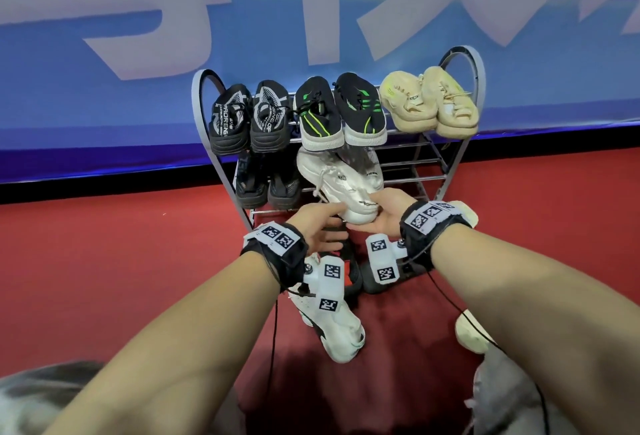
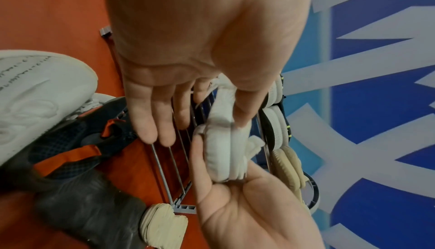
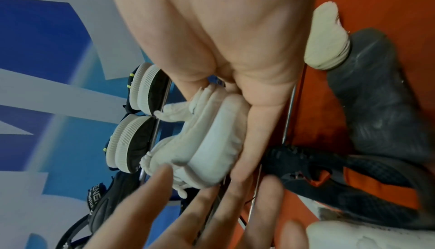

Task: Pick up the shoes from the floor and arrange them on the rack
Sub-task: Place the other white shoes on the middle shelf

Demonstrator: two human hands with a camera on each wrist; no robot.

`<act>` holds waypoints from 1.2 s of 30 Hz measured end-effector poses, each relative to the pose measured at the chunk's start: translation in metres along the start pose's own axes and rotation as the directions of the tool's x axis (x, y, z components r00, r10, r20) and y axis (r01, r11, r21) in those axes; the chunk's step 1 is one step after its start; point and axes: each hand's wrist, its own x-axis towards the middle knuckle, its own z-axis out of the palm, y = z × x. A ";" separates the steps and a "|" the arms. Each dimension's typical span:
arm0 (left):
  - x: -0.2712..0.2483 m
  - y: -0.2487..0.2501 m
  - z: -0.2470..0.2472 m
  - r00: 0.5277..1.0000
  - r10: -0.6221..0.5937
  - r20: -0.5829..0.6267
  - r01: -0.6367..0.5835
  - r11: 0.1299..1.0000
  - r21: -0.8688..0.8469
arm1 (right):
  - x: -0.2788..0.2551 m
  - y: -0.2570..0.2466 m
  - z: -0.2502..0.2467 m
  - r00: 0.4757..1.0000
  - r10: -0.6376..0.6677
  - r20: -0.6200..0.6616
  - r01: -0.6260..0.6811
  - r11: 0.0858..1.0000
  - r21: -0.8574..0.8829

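Hiding much of the lower shelf, the white shoe [image 1: 341, 185] is sitting toe-down at the middle of the rack [image 1: 429, 157], its heel end gripped from both sides. A second white shoe behind it is showing only as a blurred edge. The right hand [image 1: 384, 213] is cupping the heel, fingers curled under the sole and thumb on top. The left hand [image 1: 320, 227] is touching the near left side with fingers mostly straight; whether it is truly gripping is hard to tell. The white shoe is looking chunky, with a thick ribbed sole and loose pale laces. On the floor [image 1: 121, 261] near the wrists, a white and black sneaker [image 1: 341, 334] is lying partly covered by the left wristband, and a dark shoe with orange trim [image 2: 77, 141] is largely hidden in the head view. Another pale shoe [image 1: 469, 330] is cut off behind the right forearm.
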 end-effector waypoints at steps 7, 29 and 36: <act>0.030 0.003 0.004 0.987 0.149 -0.063 -0.147 0.989 0.034 | 0.023 -0.003 0.003 0.997 0.069 -0.040 -0.075 0.983 -0.167; 0.103 -0.008 -0.022 0.978 0.152 -0.141 -0.163 0.984 -0.072 | 0.125 -0.017 -0.032 0.915 -0.217 -0.339 0.206 0.976 -0.069; 0.122 -0.004 -0.021 0.978 0.151 -0.146 -0.167 0.980 -0.106 | 0.122 -0.030 -0.047 0.877 -0.233 -0.420 0.281 0.958 0.055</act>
